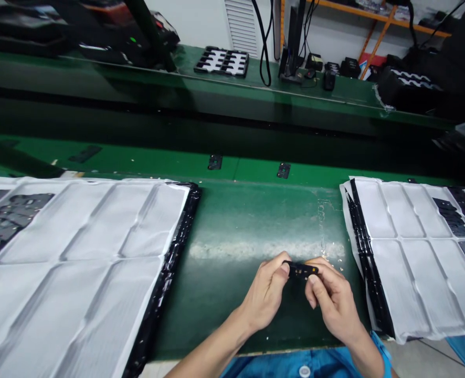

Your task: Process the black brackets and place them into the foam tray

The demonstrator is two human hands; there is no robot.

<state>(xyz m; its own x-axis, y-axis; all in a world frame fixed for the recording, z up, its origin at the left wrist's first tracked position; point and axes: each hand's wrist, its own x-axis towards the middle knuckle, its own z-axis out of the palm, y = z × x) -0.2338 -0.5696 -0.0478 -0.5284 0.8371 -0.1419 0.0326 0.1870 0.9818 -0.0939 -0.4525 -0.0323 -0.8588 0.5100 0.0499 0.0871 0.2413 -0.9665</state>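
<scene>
A small flat black part (301, 270) with a yellowish spot at its right end is held between both my hands, low over the green bench (248, 220). My left hand (266, 291) pinches its left end with thumb and fingers closed. My right hand (330, 296) grips its right end, fingers curled round it.
A wide tray (78, 262) lined with white sheet lies at the left, several black parts in its far-left pockets. A similar tray (413, 252) at the right holds black parts on its right side. Two small black parts (214, 161) (283, 170) lie on the green belt beyond. Equipment, cables and a smaller tray (222, 61) stand on the far bench.
</scene>
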